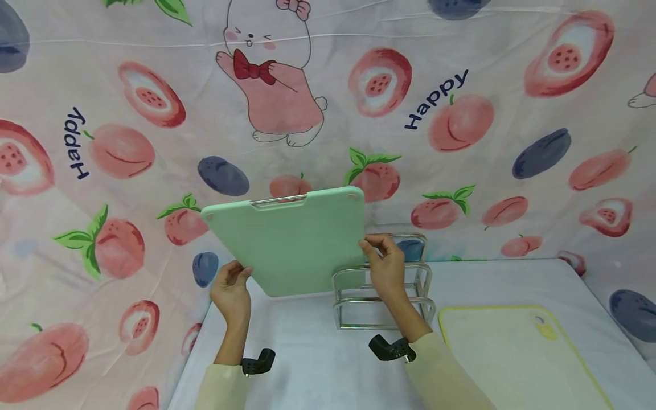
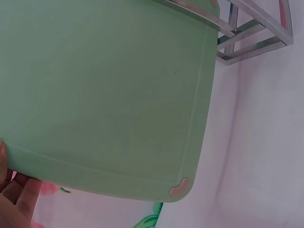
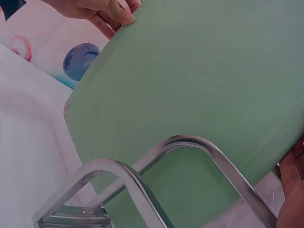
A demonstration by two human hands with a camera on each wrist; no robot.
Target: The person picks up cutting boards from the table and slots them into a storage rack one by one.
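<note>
Green boards: we count one green cutting board [image 1: 292, 242], tilted, raised just above the rack.
Hands: two; our left hand [image 1: 232, 290] grips its left edge, our right hand [image 1: 388, 267] pinches its right edge.
Racks: one metal rack [image 1: 353, 296].
Yellow boards: one yellow cutting board [image 1: 517, 353], flat on the table [image 1: 307, 364].

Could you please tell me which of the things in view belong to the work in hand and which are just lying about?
In hand:
- green cutting board, held tilted above the table
- left hand, gripping its left edge
- right hand, pinching its right edge
- metal rack, just beside the board

Lying about:
- yellow-rimmed cutting board, flat on the table
- fruit-print cloth behind
</note>
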